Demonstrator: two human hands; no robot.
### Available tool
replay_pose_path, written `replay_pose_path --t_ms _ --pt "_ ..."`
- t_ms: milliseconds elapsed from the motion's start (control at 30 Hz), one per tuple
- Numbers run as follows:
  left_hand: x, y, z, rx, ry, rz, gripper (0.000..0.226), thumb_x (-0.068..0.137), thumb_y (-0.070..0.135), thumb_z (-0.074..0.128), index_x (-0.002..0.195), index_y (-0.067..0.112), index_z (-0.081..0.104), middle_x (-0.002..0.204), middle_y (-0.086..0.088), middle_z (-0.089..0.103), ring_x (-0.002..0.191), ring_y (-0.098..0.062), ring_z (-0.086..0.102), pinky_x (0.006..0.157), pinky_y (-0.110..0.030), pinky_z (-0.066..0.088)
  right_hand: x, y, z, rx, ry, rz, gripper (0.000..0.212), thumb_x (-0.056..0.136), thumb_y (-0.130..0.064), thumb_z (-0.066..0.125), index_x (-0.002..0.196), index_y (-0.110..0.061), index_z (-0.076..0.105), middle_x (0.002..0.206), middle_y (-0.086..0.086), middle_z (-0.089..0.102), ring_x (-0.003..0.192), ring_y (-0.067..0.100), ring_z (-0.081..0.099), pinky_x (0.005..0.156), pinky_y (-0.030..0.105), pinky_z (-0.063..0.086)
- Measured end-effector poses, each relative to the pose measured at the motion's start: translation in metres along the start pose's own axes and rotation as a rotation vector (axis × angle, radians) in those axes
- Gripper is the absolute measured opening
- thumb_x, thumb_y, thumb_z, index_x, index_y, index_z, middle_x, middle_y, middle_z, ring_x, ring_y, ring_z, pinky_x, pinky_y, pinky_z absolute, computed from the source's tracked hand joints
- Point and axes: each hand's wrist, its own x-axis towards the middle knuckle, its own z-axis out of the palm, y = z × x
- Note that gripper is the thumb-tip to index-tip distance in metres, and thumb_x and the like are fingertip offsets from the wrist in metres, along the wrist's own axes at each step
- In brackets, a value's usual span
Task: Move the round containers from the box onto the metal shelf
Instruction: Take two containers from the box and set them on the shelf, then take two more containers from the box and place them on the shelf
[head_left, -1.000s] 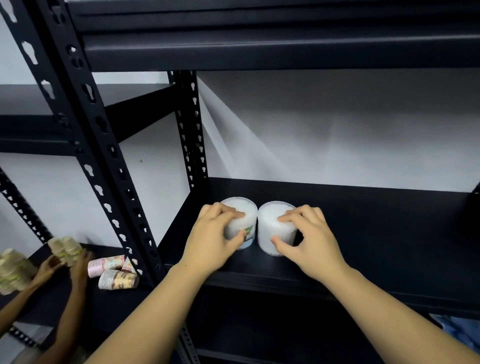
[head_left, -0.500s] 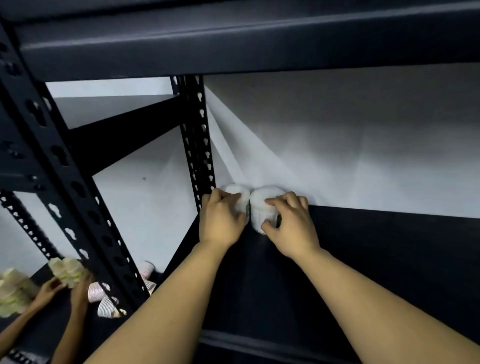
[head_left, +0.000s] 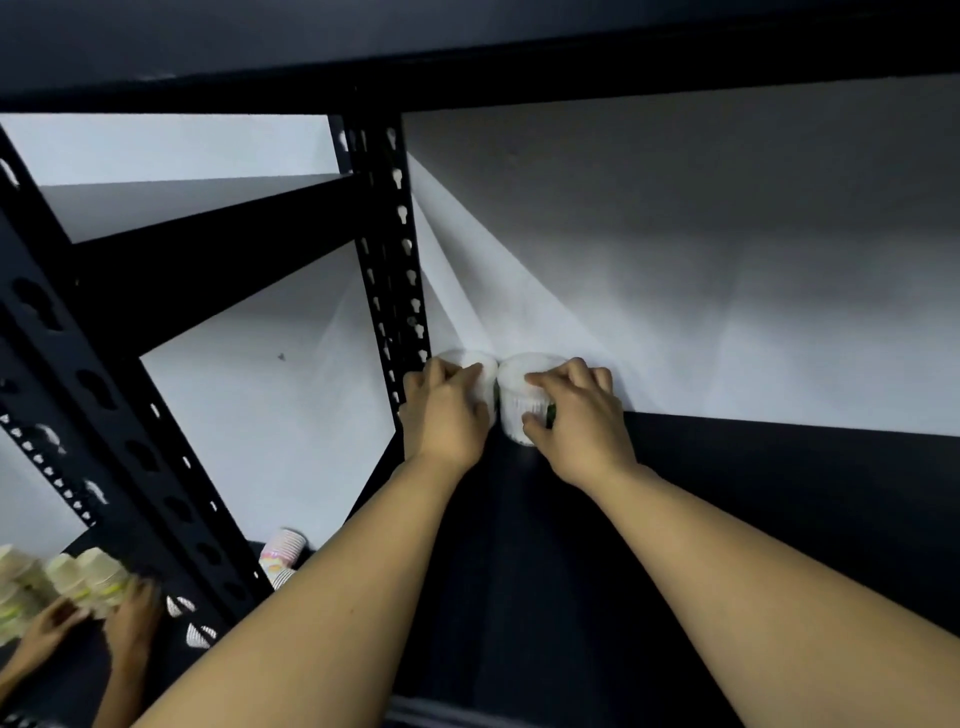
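In the head view, two white round tubs are standing upright on the black shelf (head_left: 753, 519), pushed to its far left corner, touching each other and sitting against the white wall (head_left: 675, 260). The left tub (head_left: 480, 364) is lying at about 11 o'clock from the middle of the view, just beside the perforated post (head_left: 395, 260) at its 9 o'clock. The right tub (head_left: 522, 410) is sitting at the left tub's 3 o'clock. The left hand (head_left: 447, 415) is gripping the left tub, fingers curling over its rim and hiding most of its side. The right hand (head_left: 576, 421) is gripping the right tub, fingers lying across the lid and the thumb pressing the near side; a bit of green label is peeking out between thumb and palm. Both forearms are reaching in from 6 o'clock, crossing the shelf deck. An upper shelf (head_left: 467, 57) is running across at 12 o'clock. At 8 o'clock, on a lower, neighbouring shelf, another person's hands (head_left: 88, 623) are resting by pale stacked cups (head_left: 78, 577), blurred. More patterned cups (head_left: 283, 551) are lying at 7 o'clock, partly hidden behind the front post (head_left: 104, 395) and the left forearm.
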Motion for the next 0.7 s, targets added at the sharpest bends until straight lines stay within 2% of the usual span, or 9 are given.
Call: replay_pose_path --t_ms 67,167,300,367,533,700 --pt "-0.003 0.004 -0.006 0.046 -0.035 0.025 0.045 0.088 0.027 0.064 0.132 0.033 0.058 0.132 0.002 0.048 0.124 -0.03 0.038 0.097 -0.044 0.046 0.002 -0.003 -0.007 -0.048 -0.065 0.003 0.052 0.089 -0.038 0.068 0.138 -0.028 0.056 0.13 -0.006 0.048 0.123 0.024 0.04 0.097 0.044 0.047" --pt "-0.013 0.007 -0.012 0.095 -0.057 0.07 0.068 0.085 0.027 0.068 0.148 0.027 0.043 0.149 -0.003 0.043 0.138 -0.033 0.036 0.111 -0.051 0.037 0.002 -0.008 -0.027 -0.014 -0.166 0.011 0.061 0.088 -0.031 0.071 0.145 -0.027 0.049 0.139 -0.003 0.051 0.131 0.025 0.042 0.103 0.04 0.043" --pt "-0.043 0.006 -0.016 0.067 0.013 0.139 0.077 0.076 0.031 0.073 0.146 0.015 0.046 0.153 -0.013 0.042 0.14 -0.033 0.038 0.116 -0.052 0.032 -0.027 -0.008 -0.059 0.095 -0.118 0.033 0.067 0.088 -0.021 0.07 0.15 -0.022 0.045 0.148 0.0 0.051 0.14 0.02 0.04 0.114 0.032 0.035" --pt "-0.066 0.012 -0.019 0.046 -0.029 0.147 0.073 0.078 0.038 0.071 0.145 0.016 0.049 0.149 -0.011 0.044 0.136 -0.031 0.038 0.115 -0.048 0.035 -0.052 -0.007 -0.069 0.134 -0.106 0.079 0.062 0.088 -0.025 0.07 0.146 -0.023 0.049 0.146 -0.003 0.052 0.138 0.019 0.042 0.113 0.033 0.037" --pt "-0.137 0.038 -0.031 -0.062 -0.141 0.218 0.06 0.085 0.045 0.065 0.14 0.025 0.05 0.14 0.001 0.046 0.132 -0.02 0.037 0.111 -0.038 0.039 -0.132 -0.004 -0.092 0.146 -0.108 0.127 0.039 0.089 -0.034 0.068 0.127 -0.029 0.062 0.124 -0.014 0.055 0.123 0.012 0.048 0.104 0.034 0.044" --pt "-0.217 0.076 -0.049 -0.145 -0.115 0.306 0.045 0.088 0.043 0.065 0.13 0.028 0.059 0.125 0.013 0.05 0.124 -0.01 0.04 0.105 -0.029 0.036 -0.216 -0.005 -0.129 0.138 -0.003 0.118 0.023 0.09 -0.034 0.068 0.113 -0.029 0.068 0.109 -0.02 0.055 0.109 0.005 0.047 0.099 0.036 0.046"
